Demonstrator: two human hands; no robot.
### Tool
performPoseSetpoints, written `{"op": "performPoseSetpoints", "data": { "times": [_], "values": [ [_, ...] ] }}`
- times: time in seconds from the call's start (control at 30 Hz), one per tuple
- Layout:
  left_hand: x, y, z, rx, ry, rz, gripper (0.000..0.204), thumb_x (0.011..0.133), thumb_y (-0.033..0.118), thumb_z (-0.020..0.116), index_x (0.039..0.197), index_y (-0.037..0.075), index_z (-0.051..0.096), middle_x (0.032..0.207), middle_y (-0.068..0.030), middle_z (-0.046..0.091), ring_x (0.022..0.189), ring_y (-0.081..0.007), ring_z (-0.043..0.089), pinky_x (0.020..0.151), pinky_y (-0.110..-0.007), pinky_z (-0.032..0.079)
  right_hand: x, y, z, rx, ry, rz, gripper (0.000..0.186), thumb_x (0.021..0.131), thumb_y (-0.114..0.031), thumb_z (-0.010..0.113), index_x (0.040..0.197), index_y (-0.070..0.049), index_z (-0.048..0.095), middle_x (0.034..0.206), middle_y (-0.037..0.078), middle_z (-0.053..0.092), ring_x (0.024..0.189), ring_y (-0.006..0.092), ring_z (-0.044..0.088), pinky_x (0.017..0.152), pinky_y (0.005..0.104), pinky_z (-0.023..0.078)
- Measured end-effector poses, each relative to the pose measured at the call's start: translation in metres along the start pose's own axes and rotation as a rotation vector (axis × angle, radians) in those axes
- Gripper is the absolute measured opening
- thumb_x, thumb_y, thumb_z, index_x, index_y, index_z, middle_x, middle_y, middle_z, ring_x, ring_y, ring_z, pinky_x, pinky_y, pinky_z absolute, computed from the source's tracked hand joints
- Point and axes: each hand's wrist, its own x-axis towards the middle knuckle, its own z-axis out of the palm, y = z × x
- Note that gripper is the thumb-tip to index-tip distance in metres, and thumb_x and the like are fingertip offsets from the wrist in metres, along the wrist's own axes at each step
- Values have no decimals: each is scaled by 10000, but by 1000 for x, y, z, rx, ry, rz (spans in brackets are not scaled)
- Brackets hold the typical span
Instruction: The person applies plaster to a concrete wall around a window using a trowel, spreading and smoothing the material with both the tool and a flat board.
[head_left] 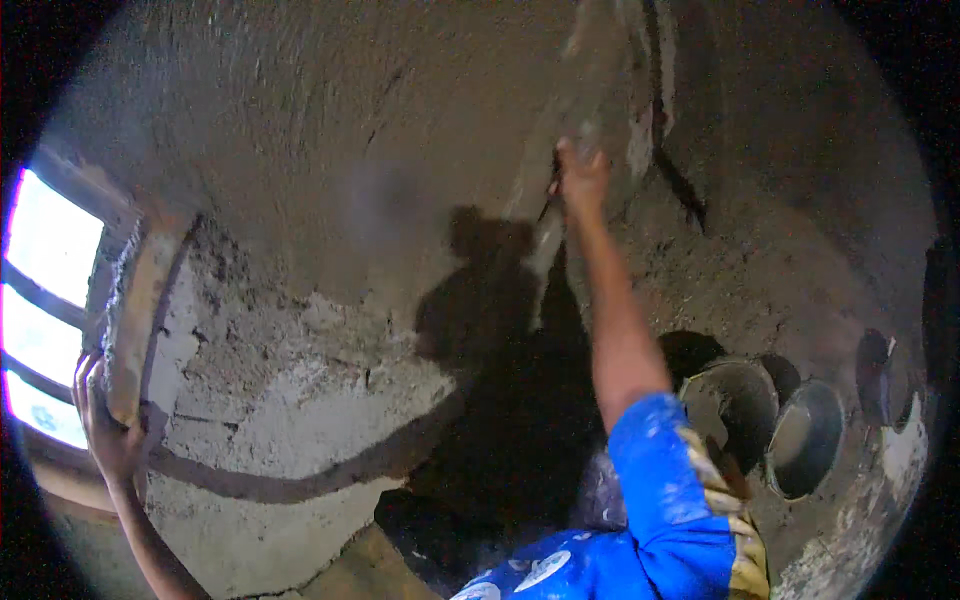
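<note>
My right arm, in a blue sleeve smeared with pale dust, reaches far up along the rough brown plastered wall [330,130]. At its end my right hand [582,178] is closed around a thin dark tool [546,208] against the wall. Only a narrow edge of that tool shows, so its kind is unclear. Off to the left, my left hand [108,425] grips the upright of the window frame [140,320], fingers on the window side and thumb on the room side.
Bright barred window [55,240] at left. Lower wall [290,420] has patchy, pale, bare areas. Two round buckets [806,440] stand at lower right. A dark channel [657,80] runs down the upper wall, right of my hand. My shadow falls across the middle.
</note>
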Motion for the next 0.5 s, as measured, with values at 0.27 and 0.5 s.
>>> {"op": "performPoseSetpoints", "data": {
  "times": [0.27, 0.5],
  "values": [
    [-8, -2, 7, -8, -1, -13, 659, 719, 419, 617, 1218, 19, 456, 1264, -175, 436, 1217, -357, 371, 1002, -485, 299, -118, 116, 17, -555, -33, -161, 715, 789, -389, 668, 1291, 10, 353, 944, 165, 588, 771, 219, 587, 657, 340, 467],
    [-16, -12, 4, -33, -18, -2, 577, 747, 272, 586, 1236, 11, 425, 1271, -197, 422, 1209, -355, 376, 1019, -472, 280, 34, 79, -37, 197, 197, 236, 538, 804, -346, 665, 1141, 6, 436, 668, 52, 504, 463, 152, 470, 415, 310, 414]
  ]
}}
